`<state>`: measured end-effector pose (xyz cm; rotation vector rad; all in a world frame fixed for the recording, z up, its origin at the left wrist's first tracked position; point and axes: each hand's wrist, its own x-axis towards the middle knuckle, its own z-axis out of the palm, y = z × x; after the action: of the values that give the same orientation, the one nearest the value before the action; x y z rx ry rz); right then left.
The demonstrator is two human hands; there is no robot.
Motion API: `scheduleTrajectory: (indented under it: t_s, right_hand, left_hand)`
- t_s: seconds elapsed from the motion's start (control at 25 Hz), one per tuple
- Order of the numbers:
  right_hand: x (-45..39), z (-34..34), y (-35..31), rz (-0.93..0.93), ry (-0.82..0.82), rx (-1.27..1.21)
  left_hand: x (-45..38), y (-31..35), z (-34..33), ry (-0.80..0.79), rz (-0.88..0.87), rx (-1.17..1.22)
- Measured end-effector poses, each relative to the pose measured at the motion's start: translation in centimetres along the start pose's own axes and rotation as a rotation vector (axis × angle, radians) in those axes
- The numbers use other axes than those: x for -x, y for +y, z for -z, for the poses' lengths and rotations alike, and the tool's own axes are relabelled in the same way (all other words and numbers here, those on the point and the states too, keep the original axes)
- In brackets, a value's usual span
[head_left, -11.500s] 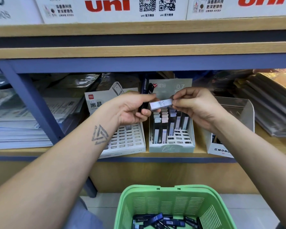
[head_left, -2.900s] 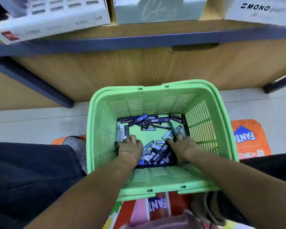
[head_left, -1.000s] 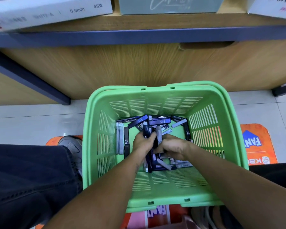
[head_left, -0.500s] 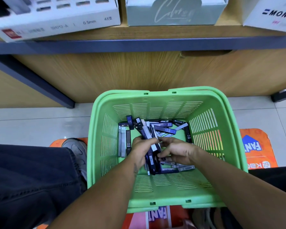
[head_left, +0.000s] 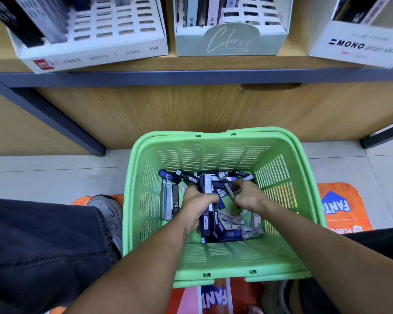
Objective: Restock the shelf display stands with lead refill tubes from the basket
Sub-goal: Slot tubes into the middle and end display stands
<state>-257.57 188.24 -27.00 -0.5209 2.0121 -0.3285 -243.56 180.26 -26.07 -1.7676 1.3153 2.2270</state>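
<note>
Head view, looking down into a green basket (head_left: 288, 168) on the floor at 6 o'clock of the frame, below a wooden shelf (head_left: 191, 62). Both forearms reaching in from 6 o'clock toward the loose heap of lead refill tubes (head_left: 234, 225) on the basket bottom. Left hand (head_left: 196, 203) at about 9 o'clock of the heap, grip curled tight round a bundle of dark blue tubes (head_left: 208, 189) standing roughly on end, their tops poking out past the knuckles toward 12 o'clock and their lower ends showing below the palm. Right hand (head_left: 247, 196) at about 3 o'clock of the heap, just beside the left, fingers bent downward with a single pale tube (head_left: 229, 189) slanting against them; blurred, so whether that grip pinches the tube or only touches it: cannot tell. More tubes lying flat at 9 o'clock of the left hand, along the left wall, and scattered at 12 o'clock against the far wall. On the shelf at 12 o'clock, three display stands side by side: a white slotted stand (head_left: 95, 53) marked 0.5mm at 11 o'clock, partly filled; a pale green stand (head_left: 227, 41) in the middle, with tubes upright in its left slots; a white MONO box (head_left: 359, 47) at 1 o'clock. Dark trouser leg (head_left: 43, 245) and grey shoe (head_left: 109, 214) at 8 o'clock, on an orange mat (head_left: 340, 205).
</note>
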Motion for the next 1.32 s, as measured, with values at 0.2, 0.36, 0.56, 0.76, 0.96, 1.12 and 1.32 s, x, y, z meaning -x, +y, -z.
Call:
scheduleTrajectory:
  t_s: [0.2,0.36,0.56,0.76,0.96,1.12,1.32]
  right_hand:
    - [2.8,0.5,-0.5,-0.155,-0.453,-0.470]
    - [4.2,-0.5,-0.5,-0.171,-0.490,-0.305]
    - [4.2,-0.8,-1.0,-0.188,-0.457,-0.667]
    - [3.8,-2.1,-0.9,-0.325,-0.645,-0.721]
    - [2.8,-2.5,-1.2,-0.227,-0.532,-0.982]
    - [2.7,-2.7,-2.0,-0.162,-0.521,-0.981]
    - [2.5,-0.7,-1.7,-0.125,-0.461,-0.436]
  left_hand:
    - [0.4,0.5,-0.2,0.039,-0.021,0.243]
    - [1.0,1.4,-0.6,0.031,-0.015,0.364]
    - [0.6,1.4,-0.7,0.043,-0.075,0.301]
    - [-0.1,1.3,-0.6,0.109,-0.138,0.267]
    - [-0.3,0.7,-0.8,0.064,-0.176,0.210]
    - [-0.1,0.5,-0.8,0.065,-0.198,0.157]
    - [-0.3,0.1,0.2,-0.015,-0.128,0.090]
